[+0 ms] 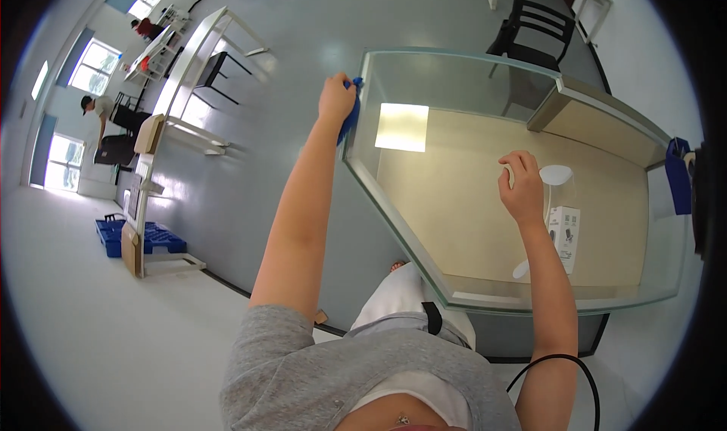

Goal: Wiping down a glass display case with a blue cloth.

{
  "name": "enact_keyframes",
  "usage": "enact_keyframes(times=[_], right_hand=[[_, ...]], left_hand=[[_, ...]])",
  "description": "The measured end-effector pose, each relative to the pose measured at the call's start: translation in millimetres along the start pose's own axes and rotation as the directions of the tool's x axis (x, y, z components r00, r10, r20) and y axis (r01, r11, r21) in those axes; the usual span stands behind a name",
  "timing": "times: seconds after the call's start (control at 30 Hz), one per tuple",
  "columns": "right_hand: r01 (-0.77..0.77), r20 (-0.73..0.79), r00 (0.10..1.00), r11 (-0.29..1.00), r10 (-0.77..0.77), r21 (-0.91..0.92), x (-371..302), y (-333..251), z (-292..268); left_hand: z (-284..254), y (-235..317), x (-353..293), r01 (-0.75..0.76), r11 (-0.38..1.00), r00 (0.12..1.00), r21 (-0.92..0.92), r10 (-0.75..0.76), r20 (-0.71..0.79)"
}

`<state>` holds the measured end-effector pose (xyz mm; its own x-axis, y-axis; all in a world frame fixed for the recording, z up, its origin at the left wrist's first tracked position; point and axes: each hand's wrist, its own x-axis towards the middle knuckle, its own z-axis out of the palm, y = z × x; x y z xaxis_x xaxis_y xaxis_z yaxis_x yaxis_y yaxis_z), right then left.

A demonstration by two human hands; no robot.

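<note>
A person stands at a glass worktop (394,204) with a beige surface beneath it. Their left hand (336,98), arm stretched out, is closed around a blue cloth (351,113) pressed to the worktop's far left corner edge. Their right hand (521,189) grips a clear spray bottle (559,211) with a white top, standing on the glass. A black chair (534,34) sits beyond the worktop.

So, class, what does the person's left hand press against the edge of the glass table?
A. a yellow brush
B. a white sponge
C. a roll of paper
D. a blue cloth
D: the left hand grips a blue cloth at the far corner edge of the glass table.
</note>
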<state>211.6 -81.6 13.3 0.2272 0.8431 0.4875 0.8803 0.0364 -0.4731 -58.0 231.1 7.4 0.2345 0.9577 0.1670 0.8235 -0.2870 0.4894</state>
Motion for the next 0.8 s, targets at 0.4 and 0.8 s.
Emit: enact_keyframes(times=[0.4, 0.8], right_hand=[[0.059, 0.019, 0.998, 0.998, -0.058, -0.028, -3, 10, 10], [0.137, 0.021, 0.990, 0.991, -0.137, -0.004, 0, 9, 14]], left_hand=[[-33, 23, -192, 0.219, 0.971, 0.971, -0.094, -0.226, -0.074], [-11, 78, -290, 0.338, 0.890, 0.906, -0.305, -0.395, -0.150]])
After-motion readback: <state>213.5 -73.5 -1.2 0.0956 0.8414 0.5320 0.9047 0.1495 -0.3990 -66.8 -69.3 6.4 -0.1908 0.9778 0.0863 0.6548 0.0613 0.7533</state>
